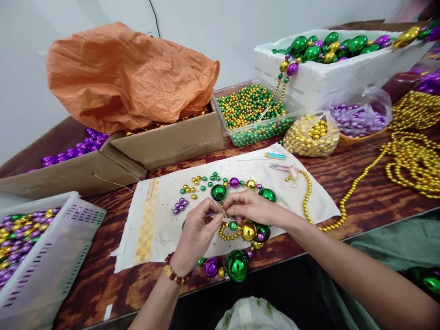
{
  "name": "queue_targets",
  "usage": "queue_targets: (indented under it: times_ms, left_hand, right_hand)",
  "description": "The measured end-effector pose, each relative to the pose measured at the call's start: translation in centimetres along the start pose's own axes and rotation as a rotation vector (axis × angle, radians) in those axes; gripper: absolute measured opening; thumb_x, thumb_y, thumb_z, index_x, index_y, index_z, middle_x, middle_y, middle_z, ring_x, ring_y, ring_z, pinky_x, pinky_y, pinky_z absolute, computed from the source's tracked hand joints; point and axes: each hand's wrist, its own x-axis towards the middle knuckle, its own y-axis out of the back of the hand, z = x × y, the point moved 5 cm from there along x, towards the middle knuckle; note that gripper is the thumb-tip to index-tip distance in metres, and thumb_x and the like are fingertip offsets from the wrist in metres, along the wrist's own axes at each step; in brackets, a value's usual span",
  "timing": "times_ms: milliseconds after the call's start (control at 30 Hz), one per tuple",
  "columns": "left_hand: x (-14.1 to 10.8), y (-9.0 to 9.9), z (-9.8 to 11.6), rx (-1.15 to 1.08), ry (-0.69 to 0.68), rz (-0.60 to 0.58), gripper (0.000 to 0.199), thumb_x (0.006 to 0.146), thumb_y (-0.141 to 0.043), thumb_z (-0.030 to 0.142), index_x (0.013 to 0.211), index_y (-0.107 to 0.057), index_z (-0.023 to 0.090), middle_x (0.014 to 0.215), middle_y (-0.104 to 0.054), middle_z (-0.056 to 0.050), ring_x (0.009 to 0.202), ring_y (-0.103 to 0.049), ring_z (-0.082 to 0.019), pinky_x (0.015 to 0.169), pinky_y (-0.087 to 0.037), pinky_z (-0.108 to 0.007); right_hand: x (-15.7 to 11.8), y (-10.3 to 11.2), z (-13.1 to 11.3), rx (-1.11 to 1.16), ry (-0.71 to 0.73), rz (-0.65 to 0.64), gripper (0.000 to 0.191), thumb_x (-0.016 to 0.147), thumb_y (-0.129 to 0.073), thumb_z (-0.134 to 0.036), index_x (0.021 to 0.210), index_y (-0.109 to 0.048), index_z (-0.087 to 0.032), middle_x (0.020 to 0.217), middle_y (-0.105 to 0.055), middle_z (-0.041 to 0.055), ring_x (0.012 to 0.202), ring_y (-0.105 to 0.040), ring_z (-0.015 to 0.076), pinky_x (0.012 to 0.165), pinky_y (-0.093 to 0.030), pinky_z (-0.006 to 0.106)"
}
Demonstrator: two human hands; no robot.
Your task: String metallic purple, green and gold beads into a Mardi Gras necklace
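My left hand (198, 229) and my right hand (249, 206) come close together over a white cloth (178, 250). Thin white string (224, 211) is pinched between the fingertips of both. Around and under them lies a bead necklace with a large green ball (237, 266), a gold ball (248, 231) and a purple ball (211, 266). Loose small purple beads (180, 205), gold beads (196, 180) and green beads (215, 176) sit on the cloth beyond my left hand. Small scissors (280, 167) lie past my right hand, near a blue-labelled packet (275, 156).
Cardboard boxes (172, 140), one under an orange sack (130, 78), stand at the back left. A clear bin (254, 114) holds small beads. A foam box (292, 82) is behind it. Gold bead strands (412, 160) lie right; a white basket (51, 256) stands left.
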Motion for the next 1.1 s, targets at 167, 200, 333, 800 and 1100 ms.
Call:
queue_targets:
  times_ms: [167, 200, 333, 800, 1100]
  left_hand:
    - [-0.5, -0.4, 0.4, 0.175, -0.198, 0.181, 0.007, 0.085, -0.059, 0.018, 0.078, -0.057, 0.020, 0.083, -0.060, -0.003, 0.073, -0.056, -0.015, 0.065, -0.044, -0.026]
    - [-0.6, -0.5, 0.4, 0.187, -0.229, 0.210, 0.006, 0.084, -0.059, 0.017, 0.079, -0.058, 0.020, 0.084, -0.060, -0.004, 0.074, -0.056, -0.015, 0.065, -0.044, -0.026]
    - [-0.7, -1.1, 0.0, 0.211, -0.297, 0.255, 0.007, 0.083, -0.060, 0.015, 0.080, -0.061, 0.021, 0.088, -0.061, -0.005, 0.079, -0.058, -0.017, 0.066, -0.046, -0.027]
    - [-0.9, -1.6, -2.1, -0.612, 0.059, 0.240, 0.009, 0.087, -0.060, 0.023, 0.084, -0.053, 0.019, 0.098, -0.064, -0.004, 0.090, -0.063, -0.017, 0.086, -0.050, -0.035]
    - [0.0, -2.8, -1.2, -0.747, 0.116, 0.142, 0.010, 0.087, -0.060, 0.018, 0.082, -0.052, 0.018, 0.070, -0.056, 0.002, 0.071, -0.056, -0.011, 0.075, -0.046, -0.025]
  right_hand:
    - [0.3, -0.3, 0.3, 0.074, -0.031, 0.017, 0.013, 0.081, -0.062, -0.027, 0.080, -0.068, -0.016, 0.059, -0.055, -0.0038, 0.052, -0.047, 0.0088, 0.050, -0.033, 0.021]
    - [0.4, -0.3, 0.3, 0.102, -0.034, 0.022, 0.014, 0.080, -0.063, -0.029, 0.081, -0.069, -0.016, 0.059, -0.054, -0.0040, 0.052, -0.046, 0.0085, 0.050, -0.032, 0.021]
    - [0.7, -0.5, 0.8, 0.143, -0.044, 0.067, 0.012, 0.075, -0.064, -0.028, 0.076, -0.067, -0.016, 0.057, -0.053, -0.0051, 0.050, -0.043, 0.0081, 0.050, -0.032, 0.022]
    - [-2.5, 3.5, -1.2, 0.497, 0.111, 0.153, 0.004, 0.082, -0.057, -0.021, 0.082, -0.059, -0.018, 0.103, -0.066, 0.0065, 0.093, -0.061, 0.0180, 0.084, -0.046, 0.034]
    - [-1.1, 1.6, 0.4, 0.568, 0.094, 0.055, 0.007, 0.082, -0.059, -0.018, 0.081, -0.053, -0.017, 0.063, -0.050, -0.0041, 0.059, -0.052, 0.0106, 0.061, -0.042, 0.025]
